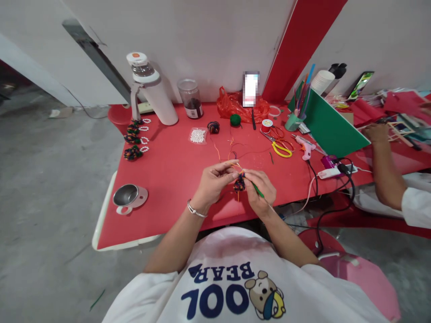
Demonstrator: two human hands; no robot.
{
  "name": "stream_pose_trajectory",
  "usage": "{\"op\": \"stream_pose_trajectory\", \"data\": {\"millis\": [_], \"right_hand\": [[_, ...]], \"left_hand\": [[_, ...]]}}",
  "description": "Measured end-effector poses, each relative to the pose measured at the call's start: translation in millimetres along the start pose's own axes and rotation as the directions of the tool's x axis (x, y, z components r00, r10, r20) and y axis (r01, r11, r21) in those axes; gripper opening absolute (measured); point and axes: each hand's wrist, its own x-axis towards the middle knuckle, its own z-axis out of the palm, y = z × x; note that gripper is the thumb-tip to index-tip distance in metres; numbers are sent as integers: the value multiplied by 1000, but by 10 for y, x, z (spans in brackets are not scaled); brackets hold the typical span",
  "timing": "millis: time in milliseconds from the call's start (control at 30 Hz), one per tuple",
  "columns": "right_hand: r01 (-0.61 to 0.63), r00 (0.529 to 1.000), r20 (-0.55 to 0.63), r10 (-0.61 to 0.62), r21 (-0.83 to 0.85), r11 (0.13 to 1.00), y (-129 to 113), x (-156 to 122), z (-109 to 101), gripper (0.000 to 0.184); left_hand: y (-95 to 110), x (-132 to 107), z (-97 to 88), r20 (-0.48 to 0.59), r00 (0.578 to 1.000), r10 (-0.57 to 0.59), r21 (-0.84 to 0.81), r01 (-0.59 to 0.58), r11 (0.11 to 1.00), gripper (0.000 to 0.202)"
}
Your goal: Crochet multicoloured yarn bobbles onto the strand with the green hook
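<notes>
Head view, left hand [215, 181] pinching multicoloured yarn piece [239, 184], right hand [261, 190] grasping green-handled tool [258, 190], tip indistinct

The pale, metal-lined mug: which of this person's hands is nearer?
Left. The left hand is right of the mug, not touching it; the right hand is farther right, beyond the left hand.

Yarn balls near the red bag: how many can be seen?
2. The green ball sits in front of the red bag; the dark multicoloured ball lies to its left, beside the bead packet. The bag could hide others.
</notes>
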Motion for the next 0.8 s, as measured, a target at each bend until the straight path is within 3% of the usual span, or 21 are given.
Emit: {"op": "stream_pose_trajectory", "data": {"millis": [67, 133, 267, 333, 500, 800], "right_hand": [[-47, 998, -36, 50, 63, 997, 39, -38, 49, 16], [-179, 981, -38, 192, 220, 959, 106, -34, 85, 15], [-450, 887, 168, 430, 524, 723, 264, 127, 55, 30], [-516, 853, 267, 449, 564, 644, 316, 240, -9, 32], [-584, 812, 409, 416, 574, 574, 331, 410, -161, 31], [-611, 785, 396, 477, 621, 491, 368, 318, -118, 27]], "left_hand": [[9, -1, -6, 19, 999, -30, -41, 30, 999, 45], [38, -4, -27, 35, 997, -65, -46, 67, 997, 45], [116, -17, -71, 40, 994, -106, 41, 104, 994, 43], [137, -24, -79, 29, 995, -97, 77, 95, 993, 41], [101, -21, -85, 8, 999, -50, 138, 49, 989, 35], [76, 4, -54, 26, 1000, 15, 150, -19, 988, 36]]}}
